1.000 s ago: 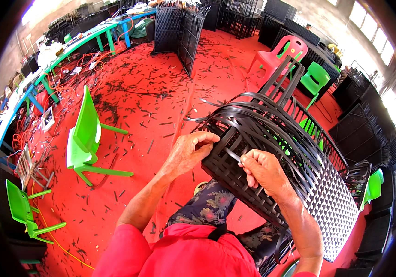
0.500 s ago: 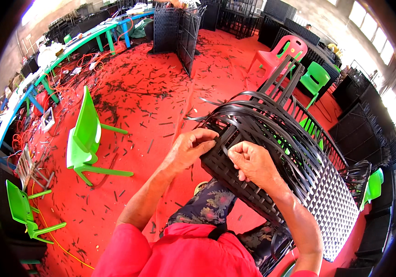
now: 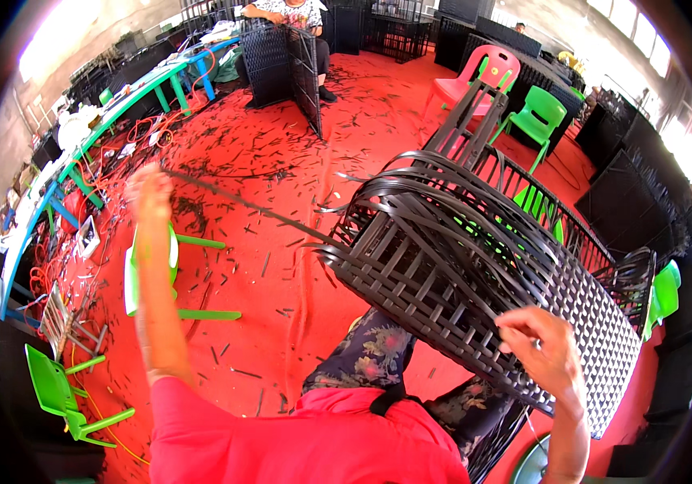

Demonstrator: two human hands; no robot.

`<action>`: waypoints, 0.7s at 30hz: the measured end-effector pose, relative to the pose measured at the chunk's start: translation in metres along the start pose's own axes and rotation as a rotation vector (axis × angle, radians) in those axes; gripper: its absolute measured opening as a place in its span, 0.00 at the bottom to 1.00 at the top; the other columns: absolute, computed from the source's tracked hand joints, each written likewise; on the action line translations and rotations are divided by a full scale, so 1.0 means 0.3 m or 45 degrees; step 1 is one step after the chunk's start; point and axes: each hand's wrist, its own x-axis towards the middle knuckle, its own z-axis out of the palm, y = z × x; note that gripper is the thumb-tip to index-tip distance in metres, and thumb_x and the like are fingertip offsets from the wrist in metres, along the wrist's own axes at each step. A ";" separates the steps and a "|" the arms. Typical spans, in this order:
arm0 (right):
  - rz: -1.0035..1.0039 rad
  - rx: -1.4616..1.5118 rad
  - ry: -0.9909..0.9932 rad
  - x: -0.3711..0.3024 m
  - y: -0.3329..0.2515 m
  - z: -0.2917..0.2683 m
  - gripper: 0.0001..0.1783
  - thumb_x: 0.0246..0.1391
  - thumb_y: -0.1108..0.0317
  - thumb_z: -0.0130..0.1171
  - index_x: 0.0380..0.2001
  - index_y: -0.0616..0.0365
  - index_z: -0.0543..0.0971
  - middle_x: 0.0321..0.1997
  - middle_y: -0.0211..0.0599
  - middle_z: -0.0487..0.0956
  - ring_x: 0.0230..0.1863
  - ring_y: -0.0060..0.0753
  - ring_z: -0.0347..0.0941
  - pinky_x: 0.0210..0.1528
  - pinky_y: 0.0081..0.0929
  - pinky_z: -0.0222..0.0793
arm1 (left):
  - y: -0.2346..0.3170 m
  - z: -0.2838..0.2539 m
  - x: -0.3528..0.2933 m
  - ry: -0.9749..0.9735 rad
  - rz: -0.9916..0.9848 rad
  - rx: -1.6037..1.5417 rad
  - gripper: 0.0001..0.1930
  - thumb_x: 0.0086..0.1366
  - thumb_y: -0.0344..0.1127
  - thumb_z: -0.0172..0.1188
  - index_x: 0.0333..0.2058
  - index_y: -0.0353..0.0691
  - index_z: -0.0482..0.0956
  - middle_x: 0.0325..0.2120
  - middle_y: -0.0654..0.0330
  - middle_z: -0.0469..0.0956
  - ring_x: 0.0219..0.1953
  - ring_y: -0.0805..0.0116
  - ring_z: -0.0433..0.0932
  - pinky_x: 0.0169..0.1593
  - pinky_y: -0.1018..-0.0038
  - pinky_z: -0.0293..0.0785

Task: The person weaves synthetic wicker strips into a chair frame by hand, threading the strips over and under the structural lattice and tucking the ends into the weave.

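A half-woven black furniture panel (image 3: 426, 298) lies slanted in front of me over my knees, with a dense pale-glinting weave at its right end. Loose black plastic strips (image 3: 443, 181) arch over its top. My left hand (image 3: 150, 194), blurred, is stretched out far left and closed on a black strip (image 3: 257, 208), pulled taut from the panel's left corner. My right hand (image 3: 541, 345) is over the panel's near right side, thumb and fingers pinched at the end of another strip that slants across the weave.
Green chairs (image 3: 55, 387) stand at left, more at right beside a red chair (image 3: 475, 77). A long table (image 3: 112, 117) with clutter and orange cords curves along the left. Strip scraps litter the red floor. A person (image 3: 293, 16) sits behind a black woven panel (image 3: 269, 68).
My left hand has swung from the panel's corner far out to the left, drawing a strip straight. My right hand has moved right and nearer along the panel. The far person has come into view.
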 end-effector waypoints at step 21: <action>-0.126 -0.606 0.566 -0.339 0.235 0.096 0.09 0.48 0.75 0.63 0.36 0.59 0.78 0.36 0.41 0.75 0.36 0.45 0.71 0.42 0.38 0.66 | -0.053 0.559 -0.724 -0.862 -0.666 0.736 0.21 0.66 0.52 0.58 0.35 0.37 0.84 0.31 0.64 0.82 0.38 0.77 0.75 0.48 0.73 0.68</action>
